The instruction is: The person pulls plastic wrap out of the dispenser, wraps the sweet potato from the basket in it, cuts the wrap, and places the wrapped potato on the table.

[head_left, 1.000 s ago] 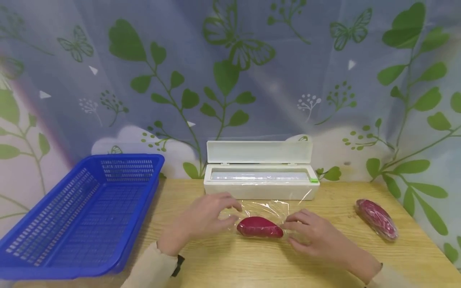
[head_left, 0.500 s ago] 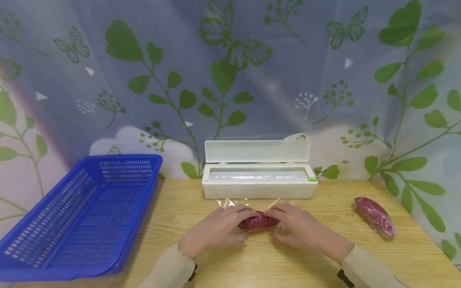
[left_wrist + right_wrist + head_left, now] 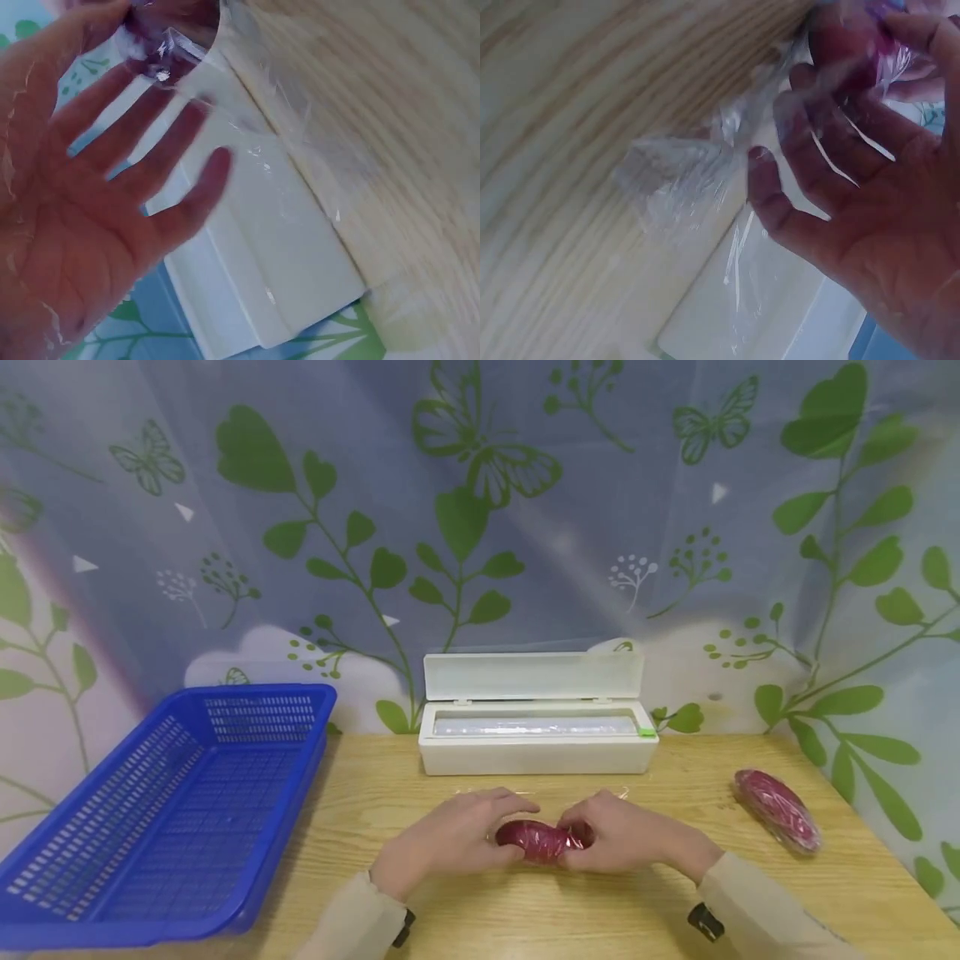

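A crimson sweet potato [image 3: 542, 841] lies in clear cling film on the wooden table, between my hands. My left hand [image 3: 446, 839] holds its left end between thumb and fingers; in the left wrist view the other fingers spread loosely behind the film. At the opposite end, my right hand [image 3: 626, 837] pinches the potato and the film around it. Loose, crumpled cling film [image 3: 679, 176] trails from that end in the right wrist view. My fingers hide both tips of the potato.
Behind my hands stands a white cling film box [image 3: 536, 756], its lid [image 3: 532, 677] raised and a roll inside. A second sweet potato [image 3: 777, 810], wrapped in film, lies at the right. At the left is a blue plastic basket [image 3: 324, 702], against a patterned cloth backdrop.
Both hands have closed in on the sweet potato from its sides. The film that stood up behind it is now folded over it, and my right hand has come to pinch its right end.
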A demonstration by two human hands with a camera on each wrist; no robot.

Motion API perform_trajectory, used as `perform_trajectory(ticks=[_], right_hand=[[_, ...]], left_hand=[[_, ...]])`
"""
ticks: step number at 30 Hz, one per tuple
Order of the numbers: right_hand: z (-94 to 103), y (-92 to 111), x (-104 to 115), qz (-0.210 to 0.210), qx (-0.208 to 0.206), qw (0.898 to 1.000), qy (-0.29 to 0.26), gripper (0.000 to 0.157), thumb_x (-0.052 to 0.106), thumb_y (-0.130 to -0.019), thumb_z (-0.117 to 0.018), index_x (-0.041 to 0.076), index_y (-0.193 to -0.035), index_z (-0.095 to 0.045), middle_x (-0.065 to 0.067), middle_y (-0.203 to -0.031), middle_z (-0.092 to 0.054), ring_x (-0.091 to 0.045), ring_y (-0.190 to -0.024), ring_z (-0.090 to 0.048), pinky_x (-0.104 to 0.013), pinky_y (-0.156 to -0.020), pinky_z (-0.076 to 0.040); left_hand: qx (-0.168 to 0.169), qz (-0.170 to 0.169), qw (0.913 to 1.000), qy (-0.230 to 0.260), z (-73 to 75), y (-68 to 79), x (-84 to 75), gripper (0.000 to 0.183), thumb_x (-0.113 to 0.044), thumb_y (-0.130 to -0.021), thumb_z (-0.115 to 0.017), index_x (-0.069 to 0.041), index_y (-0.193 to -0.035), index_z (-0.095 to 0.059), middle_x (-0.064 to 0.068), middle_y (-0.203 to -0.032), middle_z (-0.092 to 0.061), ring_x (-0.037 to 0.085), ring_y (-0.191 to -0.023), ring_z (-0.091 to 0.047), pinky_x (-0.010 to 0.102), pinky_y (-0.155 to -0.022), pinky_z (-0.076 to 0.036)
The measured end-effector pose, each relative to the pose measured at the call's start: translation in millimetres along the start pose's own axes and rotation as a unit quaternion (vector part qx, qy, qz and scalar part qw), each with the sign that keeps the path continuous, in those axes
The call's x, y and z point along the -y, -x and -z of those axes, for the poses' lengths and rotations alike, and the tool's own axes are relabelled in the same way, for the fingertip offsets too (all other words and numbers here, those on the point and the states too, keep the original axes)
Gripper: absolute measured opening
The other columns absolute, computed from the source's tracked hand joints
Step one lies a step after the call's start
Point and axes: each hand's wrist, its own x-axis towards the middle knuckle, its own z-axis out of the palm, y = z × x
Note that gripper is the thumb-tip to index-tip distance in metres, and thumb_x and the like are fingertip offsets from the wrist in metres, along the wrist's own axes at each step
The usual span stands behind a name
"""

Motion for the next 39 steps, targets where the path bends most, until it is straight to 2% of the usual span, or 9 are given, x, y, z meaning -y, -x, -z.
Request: perform_trajectory(ticks=[2, 5, 9, 14, 18, 21, 26, 31, 39], right_hand=[[-0.6, -0.6, -1.3, -0.007, 0.01, 1.0, -0.006, 0.014, 0.034, -0.082, -0.065, 0.023, -0.091, -0.068, 0.015, -0.067, -0.057, 0.003, -0.058, -0.047, -0.016, -0.05, -0.042], [-1.0, -1.0, -2.1, -0.022, 0.012, 1.0, -0.007, 0.018, 0.036, -0.084, -0.064, 0.023, -0.095, -0.069, 0.014, -0.073, -0.058, 0.0, -0.064, -0.05, -0.018, -0.055, -0.044], [-0.6, -0.1, 0.4, -0.027, -0.02, 0.999, 0.04, 0.03, 0.042, -0.083, -0.064, 0.024, -0.108, -0.067, 0.015, -0.088, -0.06, -0.003, -0.077, -0.054, -0.022, -0.066, -0.048], [0.8, 1.3, 8.8, 0.01, -0.074, 0.99, 0.123, 0.041, 0.043, -0.08, -0.07, 0.023, -0.115, -0.064, 0.014, -0.105, -0.062, -0.005, -0.097, -0.055, -0.029, -0.085, -0.05], [-0.8, -2.4, 9.9, 0.009, -0.081, 0.986, 0.147, 0.042, 0.04, -0.078, -0.073, 0.02, -0.114, -0.065, 0.012, -0.105, -0.065, -0.004, -0.095, -0.056, -0.027, -0.084, -0.051], [-2.3, -5.3, 7.6, -0.008, -0.072, 0.987, 0.145, 0.042, 0.042, -0.079, -0.072, 0.019, -0.114, -0.065, 0.011, -0.102, -0.065, -0.003, -0.091, -0.055, -0.025, -0.08, -0.05], [-1.7, -6.3, 2.4, -0.007, -0.052, 0.995, 0.085, 0.034, 0.04, -0.082, -0.069, 0.018, -0.107, -0.067, 0.013, -0.089, -0.061, -0.001, -0.077, -0.053, -0.018, -0.067, -0.047], [-0.6, -3.0, -2.8, -0.021, -0.032, 0.999, 0.026, 0.032, 0.04, -0.084, -0.066, 0.018, -0.107, -0.068, 0.014, -0.085, -0.057, -0.001, -0.071, -0.052, -0.017, -0.062, -0.045], [-0.3, 3.2, -4.7, -0.045, -0.034, 0.995, 0.077, 0.04, 0.046, -0.086, -0.063, 0.021, -0.118, -0.065, 0.015, -0.096, -0.058, 0.0, -0.084, -0.053, -0.023, -0.076, -0.049]], left_hand=[[-0.012, -0.012, 0.9997, -0.015, -0.5, -0.1, -4.4, 0.041, -0.036, -0.085, -0.067, -0.026, -0.124, -0.059, -0.01, -0.124, -0.06, 0.008, -0.112, -0.058, 0.029, -0.094, -0.05], [-0.02, -0.026, 0.9992, -0.024, -3.2, -0.5, -8.6, 0.036, -0.034, -0.084, -0.069, -0.026, -0.118, -0.061, -0.011, -0.116, -0.062, 0.005, -0.103, -0.06, 0.024, -0.088, -0.051], [-0.026, -0.012, 0.9994, -0.02, -7.7, -0.3, -7.9, 0.037, -0.035, -0.083, -0.07, -0.026, -0.118, -0.062, -0.011, -0.114, -0.064, 0.003, -0.1, -0.061, 0.023, -0.085, -0.051], [-0.016, 0.011, 0.9992, 0.033, -9.7, -3.3, 1.2, 0.038, -0.034, -0.088, -0.064, -0.02, -0.123, -0.059, -0.007, -0.114, -0.065, 0.002, -0.099, -0.06, 0.021, -0.086, -0.05], [0.008, 0.051, 0.9947, 0.089, -10.3, -6.0, 10.7, 0.039, -0.036, -0.093, -0.057, -0.015, -0.125, -0.054, -0.002, -0.111, -0.066, 0.002, -0.092, -0.06, 0.019, -0.081, -0.051], [0.009, 0.068, 0.9943, 0.082, -8.4, -6.5, 13.6, 0.039, -0.04, -0.094, -0.054, -0.014, -0.124, -0.054, -0.001, -0.112, -0.065, 0.002, -0.092, -0.059, 0.021, -0.082, -0.051], [-0.009, 0.048, 0.9983, 0.033, -3.2, -6.4, 11.5, 0.038, -0.042, -0.088, -0.064, -0.02, -0.118, -0.061, -0.008, -0.116, -0.063, 0.004, -0.103, -0.058, 0.026, -0.092, -0.049], [-0.001, 0.034, 0.9989, 0.032, -1.5, -6.4, 11.2, 0.044, -0.039, -0.08, -0.074, -0.025, -0.119, -0.061, -0.01, -0.118, -0.062, 0.004, -0.106, -0.057, 0.025, -0.093, -0.048], [0.003, 0.053, 0.9947, 0.088, -5.8, -4.4, 22.6, 0.044, -0.035, -0.083, -0.071, -0.022, -0.124, -0.059, -0.01, -0.119, -0.063, 0.003, -0.105, -0.057, 0.024, -0.092, -0.049]])
